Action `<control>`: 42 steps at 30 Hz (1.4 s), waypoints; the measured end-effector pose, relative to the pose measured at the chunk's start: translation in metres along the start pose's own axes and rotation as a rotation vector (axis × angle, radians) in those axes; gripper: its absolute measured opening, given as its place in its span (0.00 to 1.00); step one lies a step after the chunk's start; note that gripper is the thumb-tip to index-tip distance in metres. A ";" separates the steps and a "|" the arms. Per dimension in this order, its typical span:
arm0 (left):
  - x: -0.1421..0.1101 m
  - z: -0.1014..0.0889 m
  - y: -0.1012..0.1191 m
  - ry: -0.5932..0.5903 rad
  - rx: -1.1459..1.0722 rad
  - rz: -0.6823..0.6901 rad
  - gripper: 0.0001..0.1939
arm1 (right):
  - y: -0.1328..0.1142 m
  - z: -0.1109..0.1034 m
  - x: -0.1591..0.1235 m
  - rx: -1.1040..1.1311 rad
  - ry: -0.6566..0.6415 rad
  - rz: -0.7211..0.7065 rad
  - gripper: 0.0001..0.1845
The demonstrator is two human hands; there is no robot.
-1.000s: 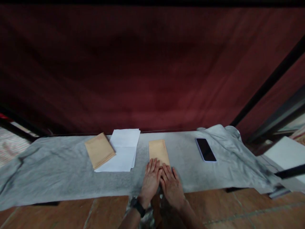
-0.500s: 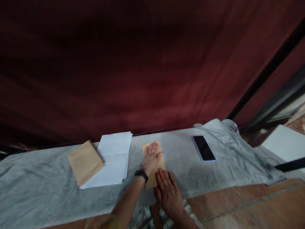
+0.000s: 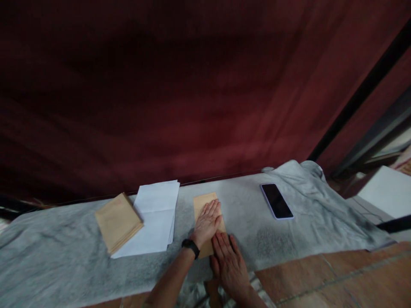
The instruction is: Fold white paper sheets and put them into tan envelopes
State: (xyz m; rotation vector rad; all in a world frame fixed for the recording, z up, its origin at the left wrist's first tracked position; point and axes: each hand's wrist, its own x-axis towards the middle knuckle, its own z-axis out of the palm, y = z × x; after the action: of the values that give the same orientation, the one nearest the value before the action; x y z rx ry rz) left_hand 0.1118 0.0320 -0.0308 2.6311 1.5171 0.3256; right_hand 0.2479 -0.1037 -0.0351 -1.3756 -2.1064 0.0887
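A narrow brown paper envelope (image 3: 204, 200) lies flat on the grey cloth in front of me, partly covered by both hands. My left hand (image 3: 207, 220), with a black band on its wrist, rests palm down across the envelope's middle, fingers stretched out. Against the envelope's near right edge lies my right hand (image 3: 228, 261), also flat with its fingers extended. The fingertips of my right hand are close by the heel of my left. Neither hand grasps anything.
To the left, a stack of brown envelopes (image 3: 118, 222) overlaps several white paper sheets (image 3: 157, 218). A phone (image 3: 276, 201) in a lilac case lies at right on the grey cloth (image 3: 244, 205). A dark red curtain-like surface (image 3: 205, 107) rises behind; floor tiles (image 3: 308, 273) show in front.
My left hand has slid down the envelope toward me and slightly right, uncovering its far end. My right hand stays at the near right edge. The view has shifted slightly.
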 end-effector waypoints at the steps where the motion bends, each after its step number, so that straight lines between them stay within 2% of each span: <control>1: -0.003 0.000 0.001 -0.003 0.000 0.009 0.28 | 0.000 0.000 -0.001 0.003 0.007 -0.002 0.30; 6: -0.020 0.000 0.007 -0.016 -0.012 0.051 0.27 | 0.002 0.003 -0.006 0.112 0.017 0.050 0.22; 12: -0.047 -0.003 0.023 -0.055 -0.015 0.067 0.28 | 0.007 0.003 -0.011 0.271 0.088 0.067 0.20; 17: -0.073 -0.006 0.036 -0.095 -0.012 0.058 0.28 | 0.009 0.004 -0.009 0.380 0.131 0.104 0.13; 23: -0.113 -0.015 0.055 -0.027 0.032 0.053 0.29 | 0.014 0.002 -0.011 0.546 0.187 0.217 0.12; 27: -0.137 -0.023 0.067 -0.008 0.076 0.074 0.33 | 0.017 0.000 -0.011 0.526 0.198 0.257 0.13; 29: -0.144 -0.024 0.070 -0.010 0.087 0.071 0.35 | 0.018 -0.002 -0.011 0.450 0.142 0.202 0.17; 31: -0.149 -0.023 0.071 -0.008 0.087 0.068 0.36 | 0.019 -0.005 -0.011 0.352 0.036 0.084 0.20; 35: -0.151 -0.017 0.074 0.017 0.073 0.058 0.33 | 0.021 -0.012 -0.012 0.157 -0.151 -0.127 0.24; 42: -0.149 -0.008 0.085 0.051 0.091 0.016 0.37 | 0.030 -0.007 0.013 -0.063 -0.397 -0.118 0.27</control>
State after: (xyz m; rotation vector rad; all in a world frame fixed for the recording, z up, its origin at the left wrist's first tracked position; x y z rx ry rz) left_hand 0.1096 -0.1395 -0.0284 2.7259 1.5636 0.3347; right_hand 0.2722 -0.0802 -0.0349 -1.3515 -2.5314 0.2684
